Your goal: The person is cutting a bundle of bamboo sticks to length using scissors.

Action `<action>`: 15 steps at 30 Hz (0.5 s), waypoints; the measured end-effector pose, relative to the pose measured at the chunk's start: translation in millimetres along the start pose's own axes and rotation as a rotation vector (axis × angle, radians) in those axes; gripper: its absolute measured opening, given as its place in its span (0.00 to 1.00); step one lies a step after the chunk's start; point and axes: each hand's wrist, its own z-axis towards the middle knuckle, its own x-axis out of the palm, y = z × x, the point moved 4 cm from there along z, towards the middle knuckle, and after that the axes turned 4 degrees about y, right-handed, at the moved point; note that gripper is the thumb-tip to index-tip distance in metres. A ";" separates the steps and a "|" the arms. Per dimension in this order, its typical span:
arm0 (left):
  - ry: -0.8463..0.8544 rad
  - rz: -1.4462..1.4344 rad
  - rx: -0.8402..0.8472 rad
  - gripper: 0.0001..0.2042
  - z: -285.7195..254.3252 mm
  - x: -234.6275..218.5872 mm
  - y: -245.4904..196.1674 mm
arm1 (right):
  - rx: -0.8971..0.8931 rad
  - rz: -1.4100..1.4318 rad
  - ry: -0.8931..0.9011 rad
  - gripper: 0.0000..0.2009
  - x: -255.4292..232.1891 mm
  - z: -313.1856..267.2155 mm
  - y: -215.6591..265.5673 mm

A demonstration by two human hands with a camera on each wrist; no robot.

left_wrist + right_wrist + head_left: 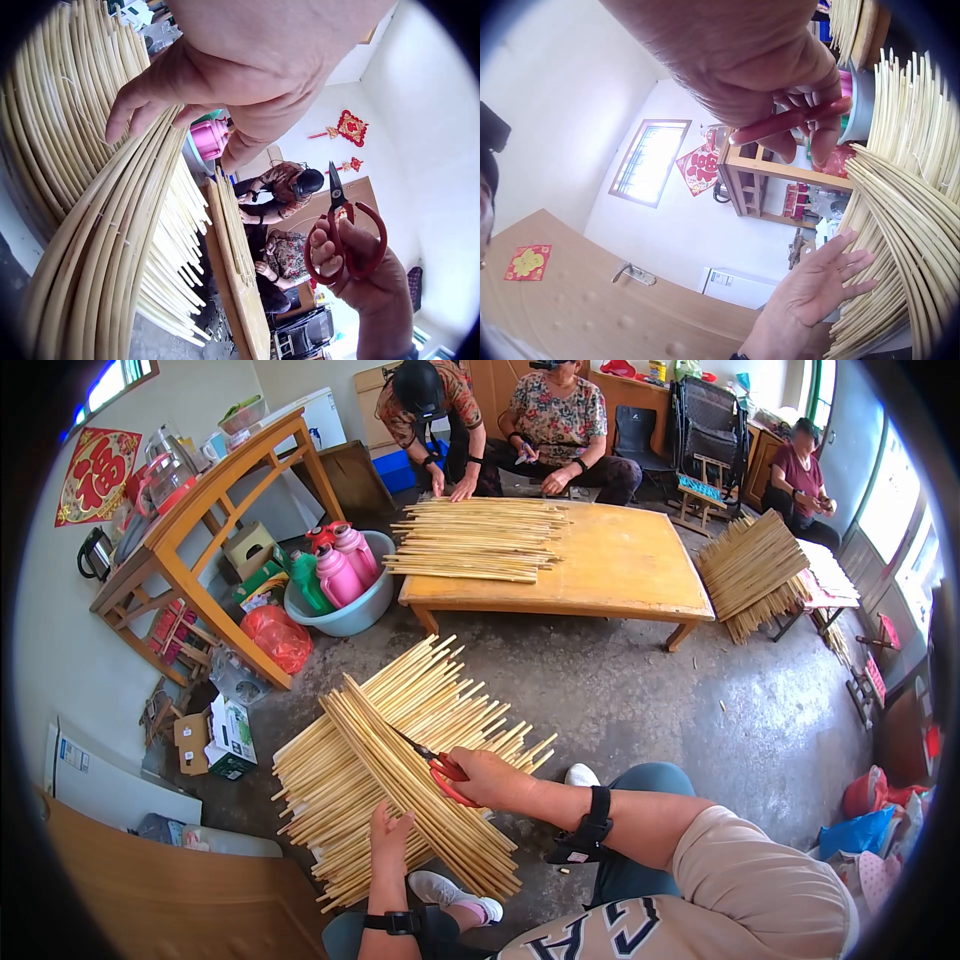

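Note:
My right hand [490, 778] grips a pair of scissors [446, 776] by their red handles, the dark blades together and pointing up and left over the sticks. In the left wrist view, the scissors [337, 193] stand clear to see, with fingers curled through the loops. My left hand [391, 832] has its fingers spread and holds nothing, right beside a bundle of thin pale sticks [420, 790]. This bundle lies slantwise across a wider mat of similar sticks [330, 780] on the floor. Fine thread [112, 223] shows across some sticks.
Beyond the mat stands a low wooden table [630, 560] carrying another stick mat [480, 540], with two people behind it. A basin [345, 622] of thermoses and a tall wooden table [170, 560] are on the left. More stick mats [750, 565] lean at right near a seated person.

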 end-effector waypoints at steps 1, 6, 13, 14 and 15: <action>0.002 -0.005 0.003 0.27 -0.3 0.4 -0.7 | 0.000 -0.003 0.000 0.13 0.4 0.2 -0.5; 0.006 -0.011 -0.002 0.27 0.4 -0.5 0.7 | 0.003 -0.006 0.011 0.13 -0.6 -1.1 1.7; -0.053 -0.020 0.013 0.29 2.0 -5.6 5.0 | -0.043 0.055 -0.038 0.12 0.5 -1.1 5.4; -0.053 -0.016 0.017 0.29 0.8 -5.1 4.7 | -0.046 0.058 -0.043 0.12 1.2 -0.8 5.7; -0.050 -0.038 0.023 0.30 -2.3 -3.1 2.0 | -0.049 0.059 -0.039 0.12 1.3 -0.9 7.3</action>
